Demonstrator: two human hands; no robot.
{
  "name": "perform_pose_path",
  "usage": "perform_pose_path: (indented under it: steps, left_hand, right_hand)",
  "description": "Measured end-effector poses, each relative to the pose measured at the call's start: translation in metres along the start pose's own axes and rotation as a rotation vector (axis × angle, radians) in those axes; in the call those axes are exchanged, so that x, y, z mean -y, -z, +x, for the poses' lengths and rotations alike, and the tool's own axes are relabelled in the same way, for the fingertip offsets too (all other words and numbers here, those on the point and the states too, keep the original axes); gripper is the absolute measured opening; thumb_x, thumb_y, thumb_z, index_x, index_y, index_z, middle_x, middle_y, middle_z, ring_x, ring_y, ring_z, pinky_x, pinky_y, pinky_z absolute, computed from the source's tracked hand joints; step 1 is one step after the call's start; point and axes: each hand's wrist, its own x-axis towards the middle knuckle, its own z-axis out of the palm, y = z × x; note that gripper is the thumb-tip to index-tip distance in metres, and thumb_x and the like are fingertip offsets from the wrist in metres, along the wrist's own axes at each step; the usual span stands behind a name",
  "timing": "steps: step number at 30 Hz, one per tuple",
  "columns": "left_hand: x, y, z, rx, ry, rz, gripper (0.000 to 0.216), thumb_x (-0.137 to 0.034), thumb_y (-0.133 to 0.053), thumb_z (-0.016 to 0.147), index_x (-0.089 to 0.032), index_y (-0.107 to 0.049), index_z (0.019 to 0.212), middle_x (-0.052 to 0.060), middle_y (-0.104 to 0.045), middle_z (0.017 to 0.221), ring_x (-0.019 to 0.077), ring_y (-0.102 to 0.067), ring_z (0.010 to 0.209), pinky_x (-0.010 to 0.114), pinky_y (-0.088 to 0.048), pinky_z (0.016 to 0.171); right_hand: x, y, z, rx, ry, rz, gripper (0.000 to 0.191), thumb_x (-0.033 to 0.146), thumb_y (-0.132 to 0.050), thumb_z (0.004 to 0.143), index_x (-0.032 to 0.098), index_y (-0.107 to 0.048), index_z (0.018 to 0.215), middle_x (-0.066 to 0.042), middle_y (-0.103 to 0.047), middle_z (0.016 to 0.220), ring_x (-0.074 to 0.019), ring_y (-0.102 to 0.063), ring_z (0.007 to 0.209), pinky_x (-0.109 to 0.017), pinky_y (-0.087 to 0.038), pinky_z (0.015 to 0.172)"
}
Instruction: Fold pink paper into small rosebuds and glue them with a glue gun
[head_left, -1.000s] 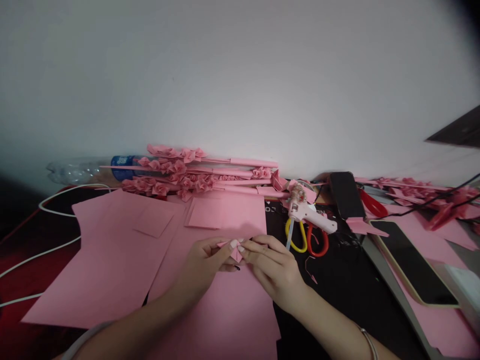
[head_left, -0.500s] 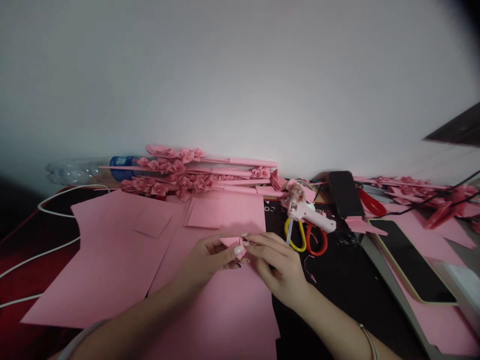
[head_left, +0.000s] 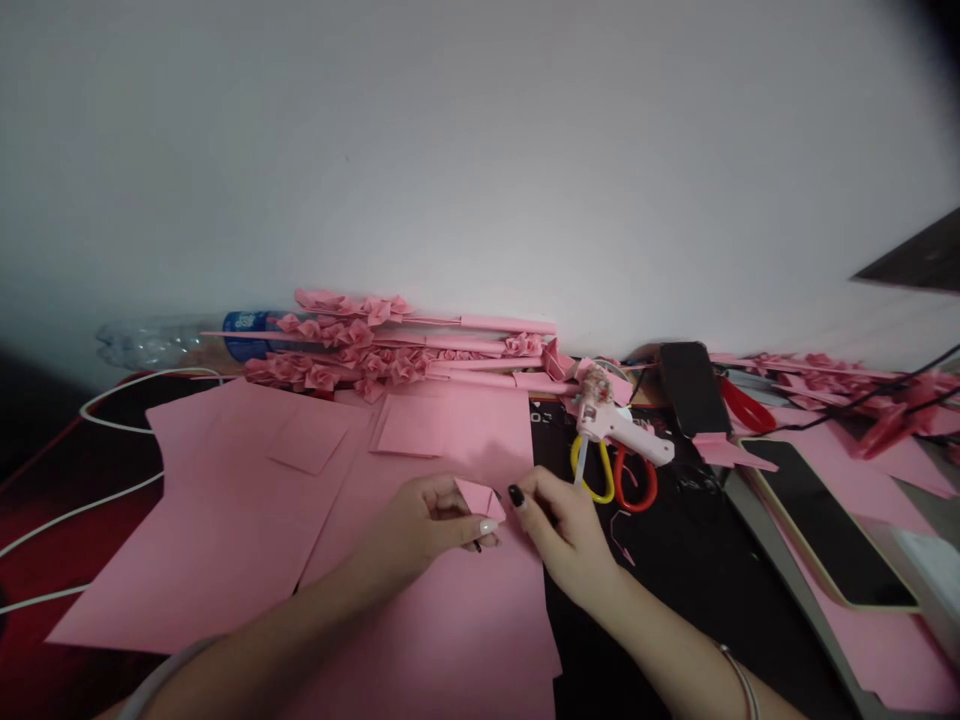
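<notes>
A small folded piece of pink paper (head_left: 477, 497), with a pointed left corner and a crease line, is pinched between the thumb and fingers of my left hand (head_left: 427, 522). It is held above a large pink sheet (head_left: 457, 620). Just to its right is my right hand (head_left: 566, 530), fingers curled in and the dark-nailed thumb close to the index finger. A small gap separates this hand from the folded paper, and nothing shows in its fingers. Behind my hands lies a stack of small pink squares (head_left: 411, 425).
A pink glue gun (head_left: 626, 432) rests over scissors with yellow and red handles (head_left: 636, 480). Folded pink paper flowers (head_left: 360, 350) lie along the wall beside a plastic bottle (head_left: 161, 342). Two phones (head_left: 694, 388) are at right; white cables (head_left: 90, 400) loop at left.
My right hand has let go of the folded paper and drawn slightly right, its fingers curling in. The paper has turned a little in my left hand, showing more of its face.
</notes>
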Motion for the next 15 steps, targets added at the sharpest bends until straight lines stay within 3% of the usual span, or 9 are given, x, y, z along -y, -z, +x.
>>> perform_pose_path:
  steps: [3, 6, 15]
  left_hand:
    - [0.0010, -0.0035, -0.0020, 0.052, 0.010, -0.056, 0.019, -0.015, -0.071, 0.069, -0.016, -0.062, 0.085, -0.002, -0.069, 0.068, 0.0149, -0.065, 0.063, 0.025, -0.049, 0.060]
    - [0.0013, -0.0057, -0.0031, 0.066, 0.033, -0.087, 0.026, -0.012, -0.072, 0.067, -0.018, -0.056, 0.086, -0.004, -0.068, 0.065, 0.0147, -0.064, 0.061, 0.025, -0.050, 0.060]
    - [-0.0051, -0.0031, -0.0015, 0.109, 0.094, -0.010, 0.025, -0.039, -0.068, 0.076, -0.016, -0.060, 0.077, 0.002, -0.069, 0.074, 0.0145, -0.068, 0.064, 0.025, -0.051, 0.063]
  right_hand:
    - [0.0018, -0.0012, 0.0019, 0.181, -0.020, -0.003, 0.035, 0.026, -0.045, 0.092, 0.019, -0.038, 0.058, 0.007, -0.031, 0.052, -0.0079, -0.031, 0.047, -0.022, -0.024, 0.046]
    - [0.0021, -0.0024, 0.0023, 0.269, -0.046, 0.022, 0.038, 0.026, -0.043, 0.093, 0.019, -0.034, 0.057, 0.007, -0.027, 0.051, -0.0073, -0.027, 0.046, -0.022, -0.021, 0.045]
    - [-0.0010, -0.0042, 0.0023, 0.196, -0.074, 0.050, 0.040, 0.030, -0.041, 0.093, 0.020, -0.029, 0.057, 0.007, -0.027, 0.051, -0.0077, -0.026, 0.047, -0.022, -0.022, 0.045]
